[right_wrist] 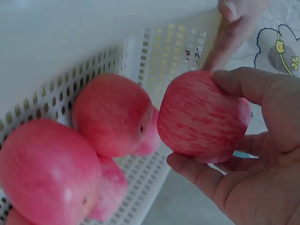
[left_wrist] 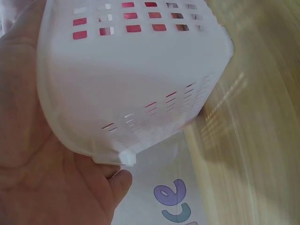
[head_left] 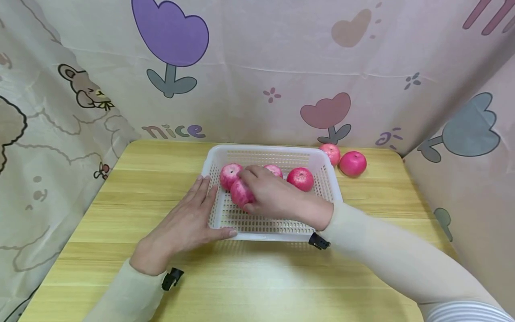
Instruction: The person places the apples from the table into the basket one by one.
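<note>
A white perforated plastic basket (head_left: 277, 236) stands on the wooden table with several red apples inside. My right hand (head_left: 273, 192) reaches into it and grips a streaked red apple (right_wrist: 204, 117) between thumb and fingers, over the basket's left part. Close to the held apple lies another apple (head_left: 229, 175); two more, one of them a bright red apple (head_left: 300, 179), are farther right. My left hand (head_left: 189, 219) rests against the basket's near left corner, fingers extended along the left rim and thumb on the front rim. In the left wrist view, its palm is beside the rim (left_wrist: 49, 103).
Outside the basket, at the back right of the table (head_left: 193, 286), sit a pinkish apple (head_left: 331, 153) and a deep red apple (head_left: 353, 163). Printed cloth (head_left: 249, 58) hangs behind the table and along both sides.
</note>
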